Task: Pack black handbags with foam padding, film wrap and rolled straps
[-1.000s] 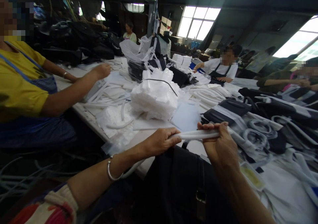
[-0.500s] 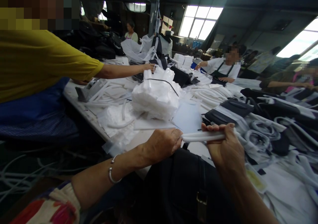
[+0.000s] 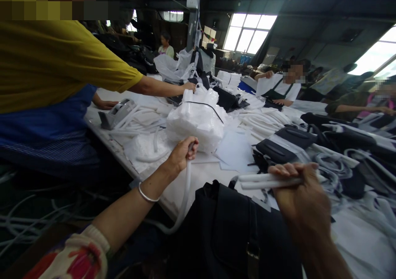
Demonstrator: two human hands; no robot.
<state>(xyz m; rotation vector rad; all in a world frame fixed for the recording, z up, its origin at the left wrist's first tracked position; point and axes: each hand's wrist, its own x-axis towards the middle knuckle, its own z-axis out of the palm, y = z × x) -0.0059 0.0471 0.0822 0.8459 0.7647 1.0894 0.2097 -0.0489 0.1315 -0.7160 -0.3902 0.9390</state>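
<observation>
My left hand [image 3: 185,153] is closed around the end of a long white foam tube [image 3: 187,188], which hangs from the fist and bends away below the table edge. On the right, my right hand [image 3: 298,188] grips a pair of short white foam tubes [image 3: 255,181] whose ends stick out to the left. Between my arms a dark backpack [image 3: 244,229] with a buckled strap stands upright in front of the table. The right forearm covers part of its right side.
A large white plastic-wrapped bundle [image 3: 194,122] with a black cord lies mid-table [image 3: 173,192]. A co-worker's yellow-sleeved arm [image 3: 161,88] reaches across from the left. Black bags [image 3: 284,140] and coiled tubes [image 3: 332,167] lie to the right. Other people sit farther back.
My hands have moved apart: the left went up and left, now with a long tube hanging from it; the right moved right and slightly down with its short tubes.
</observation>
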